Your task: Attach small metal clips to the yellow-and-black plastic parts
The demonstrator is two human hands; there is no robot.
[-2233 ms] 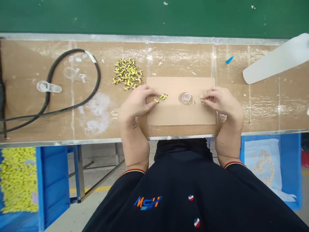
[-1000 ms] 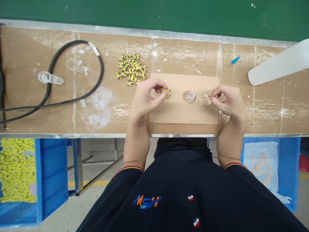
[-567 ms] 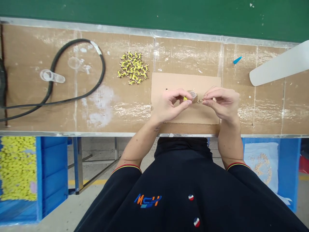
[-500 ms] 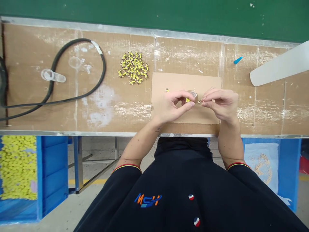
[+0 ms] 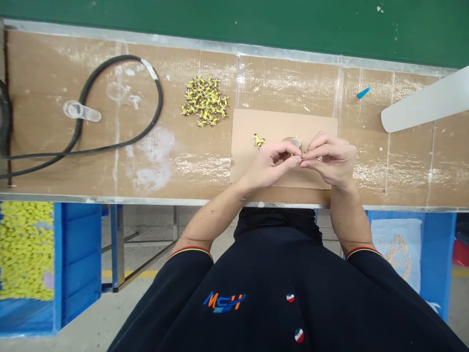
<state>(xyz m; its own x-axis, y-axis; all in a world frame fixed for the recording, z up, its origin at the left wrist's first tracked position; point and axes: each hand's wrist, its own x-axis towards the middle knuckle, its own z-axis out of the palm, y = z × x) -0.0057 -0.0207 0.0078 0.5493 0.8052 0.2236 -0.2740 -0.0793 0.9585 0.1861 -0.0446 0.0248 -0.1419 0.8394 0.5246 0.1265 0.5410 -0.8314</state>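
Note:
My left hand (image 5: 276, 164) is closed in a pinch, with a bit of a small yellow figure showing between thumb and fingers. Its fingertips meet those of my right hand (image 5: 328, 159), also closed in a pinch. What the right fingers grip is too small and too covered to name. Both hands are over a cardboard sheet (image 5: 245, 166). Just behind the fingertips is a small round greyish object (image 5: 294, 142), partly covered. One yellow figure (image 5: 258, 141) with dark and white ends lies on the sheet beside my left hand.
A pile of yellow figures (image 5: 205, 101) lies left of the sheet. A black cable (image 5: 159, 105) loops near a transparent plastic piece (image 5: 82, 111). At right are a blue tapered piece (image 5: 363, 93) and a white tube-like object (image 5: 421, 100). Blue bins (image 5: 78, 254) stand below the table edge.
My right hand has moved left and my left hand slightly right, so their fingertips now meet. The loose yellow figure on the sheet shows more fully. The view has shifted slightly.

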